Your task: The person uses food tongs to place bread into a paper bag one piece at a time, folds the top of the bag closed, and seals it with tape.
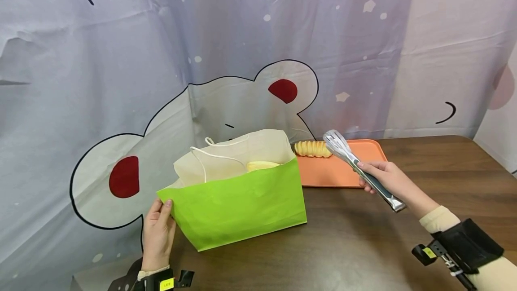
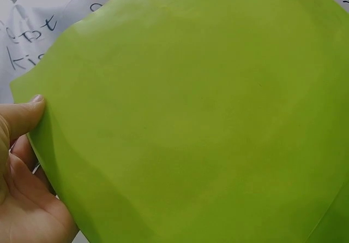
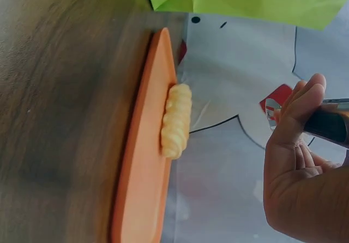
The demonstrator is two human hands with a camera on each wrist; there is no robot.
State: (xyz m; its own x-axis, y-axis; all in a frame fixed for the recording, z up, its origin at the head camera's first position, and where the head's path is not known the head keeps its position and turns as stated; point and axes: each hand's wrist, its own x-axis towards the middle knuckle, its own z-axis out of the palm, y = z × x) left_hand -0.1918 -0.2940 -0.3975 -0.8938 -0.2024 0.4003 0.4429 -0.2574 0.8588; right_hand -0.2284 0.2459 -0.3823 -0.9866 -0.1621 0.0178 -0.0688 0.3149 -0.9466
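Observation:
A bright green paper bag (image 1: 242,205) with a cream inside and white cord handles stands tilted on the table. My left hand (image 1: 159,233) pinches its upper left corner between thumb and fingers; the left wrist view is mostly filled by the green side (image 2: 191,112). Inside the bag's mouth shows part of a pale yellow item (image 1: 261,165), its lower portion hidden. My right hand (image 1: 383,178) grips metal tongs (image 1: 373,182) with dark handle inlays, raised over an orange tray (image 1: 327,172). On the tray lies a ridged yellow bread roll (image 1: 313,149), near the tongs' tips but apparently below them.
The brown wooden table (image 1: 343,241) extends to the right and front. Behind it hangs a printed cloth (image 1: 242,35) with a cartoon bear. The bag overlaps the tray's left end in the head view. A white wall (image 1: 501,134) stands at the far right.

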